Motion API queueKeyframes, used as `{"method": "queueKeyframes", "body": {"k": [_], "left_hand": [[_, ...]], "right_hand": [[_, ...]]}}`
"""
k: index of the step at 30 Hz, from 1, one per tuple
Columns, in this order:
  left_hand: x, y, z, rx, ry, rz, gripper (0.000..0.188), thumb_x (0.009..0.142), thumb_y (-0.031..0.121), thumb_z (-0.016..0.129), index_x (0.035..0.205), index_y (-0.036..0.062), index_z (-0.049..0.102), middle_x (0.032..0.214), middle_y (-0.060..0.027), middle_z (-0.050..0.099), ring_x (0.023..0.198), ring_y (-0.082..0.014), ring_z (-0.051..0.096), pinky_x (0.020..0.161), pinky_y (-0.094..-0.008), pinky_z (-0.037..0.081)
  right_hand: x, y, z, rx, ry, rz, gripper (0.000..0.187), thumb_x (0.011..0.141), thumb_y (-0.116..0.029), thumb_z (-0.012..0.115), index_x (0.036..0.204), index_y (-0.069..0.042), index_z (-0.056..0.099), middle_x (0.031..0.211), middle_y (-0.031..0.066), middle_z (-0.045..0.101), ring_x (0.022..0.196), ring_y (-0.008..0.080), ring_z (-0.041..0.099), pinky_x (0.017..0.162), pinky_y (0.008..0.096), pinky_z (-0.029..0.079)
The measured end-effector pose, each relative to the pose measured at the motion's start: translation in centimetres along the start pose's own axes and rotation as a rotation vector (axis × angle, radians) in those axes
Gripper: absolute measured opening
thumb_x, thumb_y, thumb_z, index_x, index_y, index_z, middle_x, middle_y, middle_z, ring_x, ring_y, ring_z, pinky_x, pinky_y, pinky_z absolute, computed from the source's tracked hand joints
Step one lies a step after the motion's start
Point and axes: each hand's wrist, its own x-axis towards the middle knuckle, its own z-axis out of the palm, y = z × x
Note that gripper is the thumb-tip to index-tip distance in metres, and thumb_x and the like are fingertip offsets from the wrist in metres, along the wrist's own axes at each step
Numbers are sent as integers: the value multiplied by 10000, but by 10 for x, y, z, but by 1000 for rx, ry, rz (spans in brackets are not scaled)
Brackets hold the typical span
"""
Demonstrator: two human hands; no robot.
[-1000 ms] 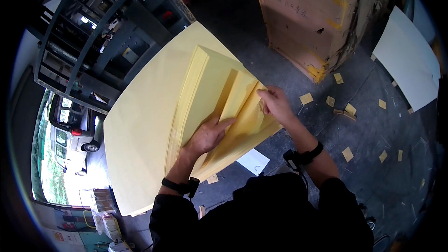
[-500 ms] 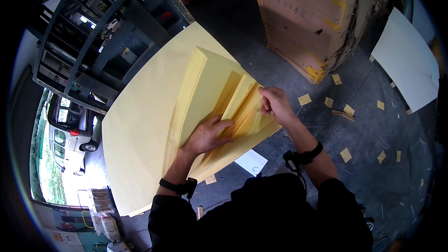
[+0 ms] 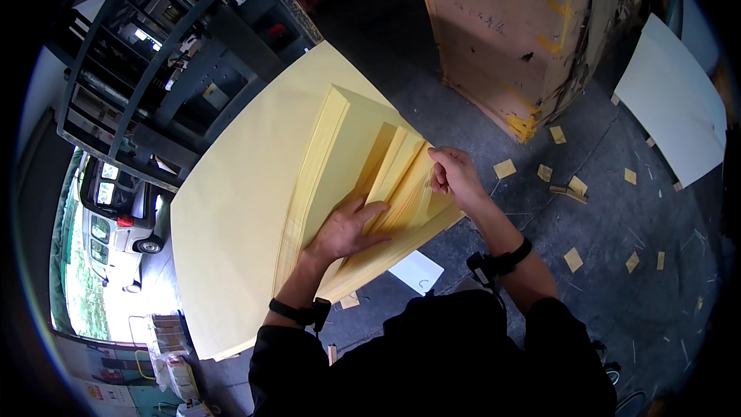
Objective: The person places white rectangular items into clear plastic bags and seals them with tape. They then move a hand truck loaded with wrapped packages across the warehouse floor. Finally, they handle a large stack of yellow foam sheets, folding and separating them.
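A large stack of pale yellow paper lies in front of me. A thick bundle of its upper sheets is bent back to the left, and thinner layers fan out beside it. My left hand rests against the inner side of the bent bundle, its thumb and fingers apart. At the right edge of the stack, my right hand pinches the corner of some yellow sheets between thumb and fingers. How many sheets it grips cannot be made out.
A dark metal machine frame stands behind the stack at left. A tall worn cardboard box is at the far right, near a white board. Yellow paper scraps litter the floor. A white sheet lies below the stack.
The view has shifted very slightly. My left hand has moved a little along the bent sheets, while my right hand keeps its pinch at the corner.
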Motion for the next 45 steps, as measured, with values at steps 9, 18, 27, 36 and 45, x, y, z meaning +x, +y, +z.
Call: {"method": "queueKeyframes", "body": {"k": [9,18,27,36,45], "left_hand": [[2,4,-3,-31,-22,-47,461,817,184,738,1259,164,608,1090,-170,601,888,-308,648,792,-395,547],[3,2,0,-80,-38,28,473,794,214,776,1236,182,612,1189,-186,600,955,-335,663,807,-400,553],[3,5,1,-101,-37,-37,489,811,204,766,1269,185,596,1161,-175,608,961,-341,659,834,-385,555],[3,5,3,-78,-45,4,512,782,201,795,1262,181,620,1175,-192,609,973,-344,657,845,-377,553],[1,3,6,-64,-47,-12,484,800,193,778,1258,181,622,1177,-188,609,969,-346,658,833,-386,556]], "right_hand": [[-10,0,2,-292,36,-128,394,955,-312,615,633,-118,497,537,-6,488,453,106,538,431,239,393],[1,4,-7,-33,-45,-27,415,955,-311,612,611,-118,483,519,1,473,457,125,553,416,245,343],[-9,-2,-7,34,28,36,400,949,-319,633,632,-117,495,575,13,534,469,134,556,449,274,417],[3,10,-18,-24,-108,-51,381,961,-287,602,642,-111,489,560,18,534,489,140,585,446,270,404],[-7,7,-14,55,-32,4,365,951,-273,623,651,-107,497,563,4,504,495,139,585,442,264,393]]}}
